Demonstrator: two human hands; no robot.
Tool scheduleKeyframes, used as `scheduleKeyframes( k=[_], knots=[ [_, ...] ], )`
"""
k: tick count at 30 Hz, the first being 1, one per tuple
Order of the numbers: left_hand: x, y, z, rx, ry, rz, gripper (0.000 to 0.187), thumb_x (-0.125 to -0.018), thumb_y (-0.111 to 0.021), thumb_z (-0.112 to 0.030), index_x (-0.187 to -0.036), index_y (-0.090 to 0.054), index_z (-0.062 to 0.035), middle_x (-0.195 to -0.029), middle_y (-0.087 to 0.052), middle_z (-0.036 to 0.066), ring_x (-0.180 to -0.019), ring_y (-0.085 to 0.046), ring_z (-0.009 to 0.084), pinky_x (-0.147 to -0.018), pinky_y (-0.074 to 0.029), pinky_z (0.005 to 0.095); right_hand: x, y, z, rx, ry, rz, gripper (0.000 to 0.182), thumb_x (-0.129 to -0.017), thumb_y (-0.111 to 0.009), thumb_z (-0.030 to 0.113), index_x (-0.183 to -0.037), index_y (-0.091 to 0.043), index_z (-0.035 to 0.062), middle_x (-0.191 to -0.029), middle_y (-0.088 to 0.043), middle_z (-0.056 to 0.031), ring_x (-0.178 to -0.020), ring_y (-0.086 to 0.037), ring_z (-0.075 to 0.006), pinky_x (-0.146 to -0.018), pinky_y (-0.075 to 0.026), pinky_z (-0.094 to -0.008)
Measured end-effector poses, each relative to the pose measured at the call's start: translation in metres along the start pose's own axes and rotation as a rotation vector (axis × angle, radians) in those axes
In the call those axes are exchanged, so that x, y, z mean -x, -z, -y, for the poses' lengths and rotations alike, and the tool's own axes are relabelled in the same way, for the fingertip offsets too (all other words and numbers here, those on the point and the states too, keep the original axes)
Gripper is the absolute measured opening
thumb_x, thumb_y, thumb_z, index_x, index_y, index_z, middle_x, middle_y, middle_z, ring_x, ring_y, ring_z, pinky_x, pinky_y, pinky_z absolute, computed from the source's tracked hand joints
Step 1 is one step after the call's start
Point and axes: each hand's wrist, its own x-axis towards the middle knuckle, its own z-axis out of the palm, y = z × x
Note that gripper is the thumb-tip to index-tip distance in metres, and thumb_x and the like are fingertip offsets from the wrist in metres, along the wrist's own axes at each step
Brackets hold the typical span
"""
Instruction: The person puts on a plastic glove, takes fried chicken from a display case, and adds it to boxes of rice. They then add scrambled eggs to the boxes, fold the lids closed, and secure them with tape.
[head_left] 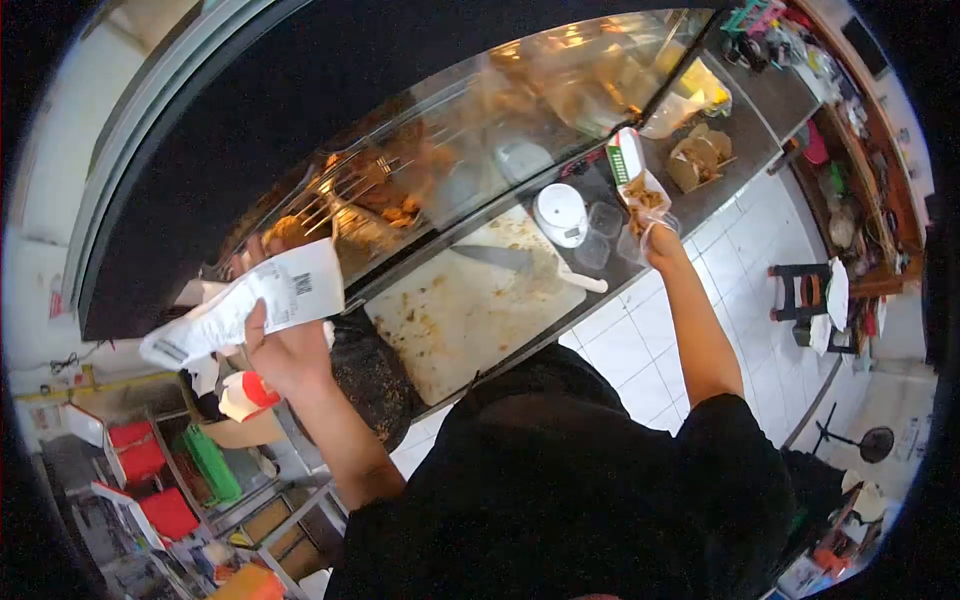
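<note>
My left hand (283,352) holds up a crumpled white paper receipt (252,303) with a barcode, in front of the glass food display (440,170). Far out on the counter, my right hand (655,240) grips a white and green paper bag (640,190) with fried pieces showing at its open top. The bag is beside small clear plastic cups (600,232).
A stained white cutting board (470,310) with a large knife (525,262) lies on the counter. A white lidded tub (560,213) stands behind it. Fried food sits on racks behind the glass. Paper bags (700,155) lie farther along. Red boxes (135,450) are at lower left.
</note>
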Motion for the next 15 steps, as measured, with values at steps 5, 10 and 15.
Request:
scheduleKeyframes(
  k=[5, 10, 15],
  knots=[
    [0.000, 0.022, 0.024, -0.004, -0.019, 0.004, 0.076, -0.088, -0.049, 0.000, -0.160, -0.026, -0.0100, -0.165, -0.032, 0.011, -0.147, -0.036, 0.0341, -0.125, -0.019, 0.0556, -0.076, 0.082, 0.026, 0.106, 0.073, -0.118, 0.041, -0.099, -0.056, 0.007, -0.140, -0.054, 0.0044, -0.111, -0.063, -0.0033, -0.081, -0.059, -0.0124, -0.069, -0.050, -0.0228],
    [0.029, 0.056, 0.047, -0.046, 0.039, -0.140, 0.076, -0.089, -0.049, 0.000, -0.160, -0.027, -0.0106, -0.163, -0.036, 0.008, -0.143, -0.042, 0.0320, -0.123, -0.026, 0.0535, -0.087, 0.067, 0.044, 0.299, -0.043, -0.306, 0.061, -0.097, -0.060, 0.003, -0.154, -0.039, 0.0090, -0.121, -0.060, -0.0095, -0.090, -0.064, -0.0180, -0.075, -0.055, -0.0263],
    [0.046, 0.053, 0.033, -0.178, -0.031, -0.103, 0.079, -0.088, -0.052, -0.004, -0.161, -0.023, -0.0103, -0.163, -0.034, 0.015, -0.145, -0.038, 0.0364, -0.123, -0.024, 0.0539, -0.093, 0.084, 0.035, -0.022, -0.055, -0.282, 0.077, -0.095, -0.062, -0.003, -0.161, -0.025, 0.0132, -0.128, -0.058, -0.0153, -0.101, -0.067, -0.0266, -0.088, -0.059, -0.0333]
  ],
)
